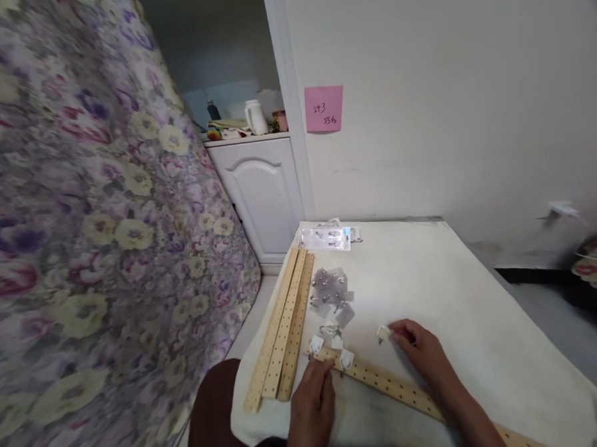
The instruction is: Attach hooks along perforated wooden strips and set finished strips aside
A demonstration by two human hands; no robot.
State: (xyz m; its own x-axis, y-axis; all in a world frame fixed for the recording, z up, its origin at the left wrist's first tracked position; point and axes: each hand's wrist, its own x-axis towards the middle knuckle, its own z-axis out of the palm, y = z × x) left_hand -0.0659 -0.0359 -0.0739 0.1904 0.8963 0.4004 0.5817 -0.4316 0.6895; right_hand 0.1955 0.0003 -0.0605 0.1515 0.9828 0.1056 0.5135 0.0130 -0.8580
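Note:
My left hand [312, 401] is closed at the near edge of a long wooden strip with rows of holes [381, 379], close to its left end. Small white cards [346, 360] with little metal pieces stand on the strip near those fingers. In the fingertips of my right hand [421, 348], held above the table beyond the strip, is a small white card [383, 332] with a dark bit hanging below it. More white cards [329, 328] lie just beyond the strip's left end.
Three similar strips [284, 324] lie side by side at the table's left. Small grey translucent pieces with shiny metal bits [330, 287] are heaped beside them. A clear pack [324, 239] lies at the far edge of the white-covered table [484, 320]. A floral curtain [103, 227] hangs at left.

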